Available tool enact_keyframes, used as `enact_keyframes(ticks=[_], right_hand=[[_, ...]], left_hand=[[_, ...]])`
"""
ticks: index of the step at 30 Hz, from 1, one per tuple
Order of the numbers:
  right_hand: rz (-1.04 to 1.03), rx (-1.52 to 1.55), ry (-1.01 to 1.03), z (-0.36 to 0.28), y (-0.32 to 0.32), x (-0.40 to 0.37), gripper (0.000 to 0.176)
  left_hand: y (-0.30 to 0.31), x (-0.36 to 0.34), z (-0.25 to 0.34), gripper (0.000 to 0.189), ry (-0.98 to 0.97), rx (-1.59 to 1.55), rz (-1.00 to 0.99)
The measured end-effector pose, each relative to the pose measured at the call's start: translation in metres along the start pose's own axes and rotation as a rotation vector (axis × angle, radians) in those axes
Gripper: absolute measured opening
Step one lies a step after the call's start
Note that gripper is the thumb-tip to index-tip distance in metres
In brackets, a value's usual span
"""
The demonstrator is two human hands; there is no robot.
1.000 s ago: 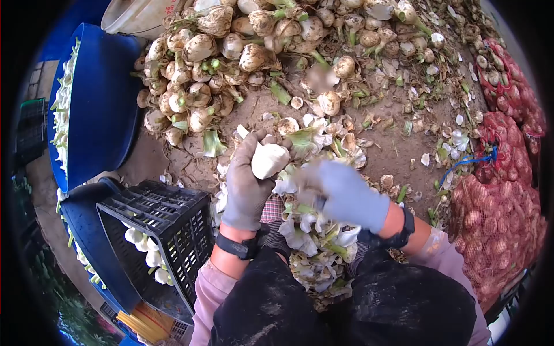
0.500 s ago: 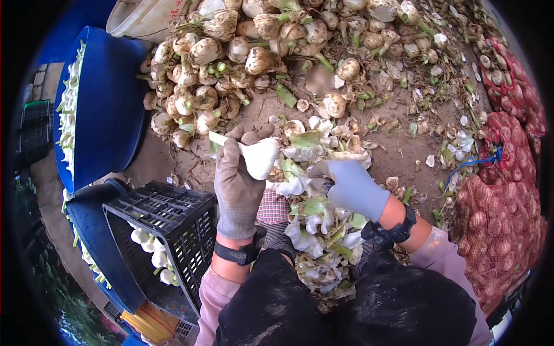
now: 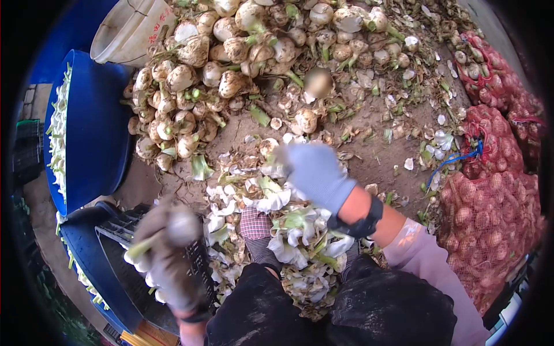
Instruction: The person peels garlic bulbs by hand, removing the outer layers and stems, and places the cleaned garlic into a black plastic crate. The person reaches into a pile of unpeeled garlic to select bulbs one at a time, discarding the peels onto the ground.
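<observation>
One pale garlic bulb (image 3: pixel 183 226) sits clamped in my motion-blurred left grip (image 3: pixel 166 259) at the black crate (image 3: pixel 202 274), seemingly mid-transfer, which calls for a gentle release inside; whether my right grip (image 3: pixel 316 176) is closed, I cannot tell.

The right hand (image 3: pixel 317 170) wears a pale blue glove, its fingers (image 3: pixel 284 160) darker and greyish. The left hand (image 3: pixel 167 242) wears a brownish-grey glove, blurred. Back from the fingers, at each wrist, sits a dark band, the right one (image 3: pixel 362 221) black and chunky. Farther back from the right fingers comes a dusty pink sleeve (image 3: pixel 424 256) with a paler patch. The trousers (image 3: pixel 392 300) are black, smeared pale; one shoe (image 3: pixel 254 223) is pink checked, its sock (image 3: pixel 264 252) striped.
</observation>
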State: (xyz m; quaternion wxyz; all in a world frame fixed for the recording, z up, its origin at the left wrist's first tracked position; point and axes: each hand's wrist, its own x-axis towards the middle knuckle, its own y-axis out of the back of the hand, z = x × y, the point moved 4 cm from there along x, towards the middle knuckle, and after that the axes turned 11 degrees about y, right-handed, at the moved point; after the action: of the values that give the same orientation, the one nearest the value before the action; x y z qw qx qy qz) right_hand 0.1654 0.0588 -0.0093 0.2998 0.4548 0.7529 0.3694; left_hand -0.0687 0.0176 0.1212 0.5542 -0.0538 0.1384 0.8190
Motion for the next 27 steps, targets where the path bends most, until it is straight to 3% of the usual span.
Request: enact_keyframes(ticks=[1, 2, 3, 4, 5, 6, 8, 9, 10, 11, 12, 13, 14, 16, 17, 18, 19, 20, 22, 23, 25, 26, 27], right_hand=[[0.032, -0.225, -0.074, 0.02, 0.016, 0.007, 0.026], [0.136, -0.265, -0.107, 0.037, 0.032, 0.01, 0.036], [0.184, -0.256, -0.094, 0.057, 0.03, 0.013, 0.048], [0.087, -0.259, -0.131, 0.077, 0.016, 0.017, 0.044], [-0.016, -0.256, -0.149, 0.09, -0.001, 0.019, 0.04], [0.008, -0.234, -0.151, 0.105, -0.011, 0.012, 0.043], [0.049, -0.137, -0.09, 0.091, -0.012, 0.011, 0.052], [0.107, -0.052, -0.047, 0.067, -0.007, 0.006, 0.058], [0.115, 0.025, 0.003, 0.039, -0.005, 0.004, 0.059], [0.114, 0.045, 0.118, 0.007, -0.001, 0.0, 0.059], [0.13, 0.074, 0.148, -0.011, 0.003, 0.001, 0.059], [0.157, 0.16, 0.318, -0.026, 0.005, -0.001, 0.057], [0.178, 0.235, 0.475, -0.036, 0.013, -0.005, 0.056], [0.242, 0.327, 0.451, -0.025, 0.026, -0.014, 0.048], [0.351, 0.677, 0.108, 0.008, 0.021, -0.028, 0.044], [0.452, 1.007, -0.255, 0.024, 0.016, -0.036, 0.042], [0.295, 1.211, -0.227, 0.021, 0.017, -0.039, 0.037], [0.293, 1.207, -0.226, 0.02, 0.017, -0.038, 0.037], [-0.023, 1.118, -0.348, 0.017, 0.007, -0.04, 0.037], [0.009, 1.135, -0.458, 0.011, 0.006, -0.038, 0.035], [-0.046, 1.005, -0.292, 0.012, 0.004, -0.034, 0.022], [0.077, 0.78, 0.133, 0.001, 0.011, -0.03, 0.024], [0.005, 0.985, -0.125, 0.005, 0.007, -0.034, 0.025]], left_hand=[[0.051, 0.011, 0.008, 0.018, -0.343, 0.402, 0.012], [0.086, 0.009, 0.015, 0.021, -0.432, 0.504, 0.11], [0.125, 0.005, 0.023, 0.023, -0.397, 0.754, 0.256], [0.154, 0.005, 0.025, 0.027, -0.216, 0.746, 0.37], [0.13, -0.001, 0.032, 0.03, -0.152, 0.548, 0.349], [0.096, -0.009, 0.04, 0.032, -0.099, 0.361, 0.359], [0.073, -0.002, 0.017, 0.038, 0.06, 0.038, 0.137], [0.036, 0.008, 0.008, 0.049, -0.276, 0.785, -0.063], [0.01, 0.022, -0.011, 0.052, -0.005, 0.545, -0.342], [-0.024, 0.026, -0.052, 0.059, 0.265, 0.181, -0.453], [-0.059, 0.027, -0.091, 0.064, 0.335, -0.092, -0.558], [-0.082, 0.031, -0.127, 0.068, 0.388, -0.086, -0.716], [-0.094, 0.024, -0.112, 0.066, 0.555, -0.265, -0.803], [-0.102, 0.029, -0.11, 0.061, 0.551, -0.287, -0.769], [-0.103, 0.027, -0.11, 0.061, 0.558, -0.292, -0.756], [-0.104, 0.029, -0.101, 0.059, 0.34, -0.192, -0.742], [-0.106, 0.029, -0.092, 0.057, 0.125, -0.092, -0.728], [-0.107, 0.027, -0.09, 0.057, 0.124, -0.096, -0.726], [-0.114, 0.011, -0.071, 0.059, -0.423, 0.246, -0.807], [-0.109, 0.011, -0.073, 0.064, -0.323, 0.235, -0.8], [-0.109, 0.015, -0.096, 0.062, -0.241, 0.243, -0.701], [-0.107, 0.017, -0.099, 0.056, -0.252, 0.249, -0.678], [-0.108, 0.013, -0.098, 0.054, -0.263, 0.258, -0.652]])
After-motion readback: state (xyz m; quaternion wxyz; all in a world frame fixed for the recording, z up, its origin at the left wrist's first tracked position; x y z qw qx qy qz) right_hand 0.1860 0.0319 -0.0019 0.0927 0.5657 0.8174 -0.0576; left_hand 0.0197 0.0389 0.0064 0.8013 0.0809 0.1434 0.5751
